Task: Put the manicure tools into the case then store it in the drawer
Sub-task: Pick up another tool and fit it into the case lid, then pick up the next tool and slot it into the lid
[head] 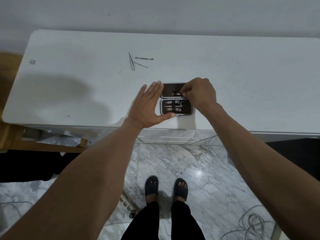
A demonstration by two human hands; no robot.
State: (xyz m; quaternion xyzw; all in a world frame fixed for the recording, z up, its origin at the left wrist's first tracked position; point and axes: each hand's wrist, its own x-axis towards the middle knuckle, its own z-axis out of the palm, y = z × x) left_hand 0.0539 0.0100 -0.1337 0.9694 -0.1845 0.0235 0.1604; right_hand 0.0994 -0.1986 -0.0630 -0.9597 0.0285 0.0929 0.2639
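- One case point(175, 99), dark inside with a pale rim, lies opened flat on the white counter point(69, 54), near its front edge.
- Near half of the case: two nail clippers point(173, 102), a pointed file and small scissors point(183, 103), each held under a strap.
- Far half of the case: a small metal tool point(176, 93) sits at a strap; what kind of tool is too small to tell.
- Three loose tools farther back on the counter, well apart from the case: tweezers point(131, 61), a thin pick point(141, 64) touching or crossing the tweezers, and a cuticle pusher point(144, 58) just beside them.
- Left hand point(148, 106): fingers spread open and flat, fingertips at the far left corner of the case, thumb along its near edge, bracing it.
- Right hand point(199, 93): fingers curled over the right side of the far half, pinched closed on the small metal tool.
- Floor point(199, 161): grey-veined marble; two feet in dark sandals; a power strip point(125, 201); a coiled cable point(254, 222) at the right.
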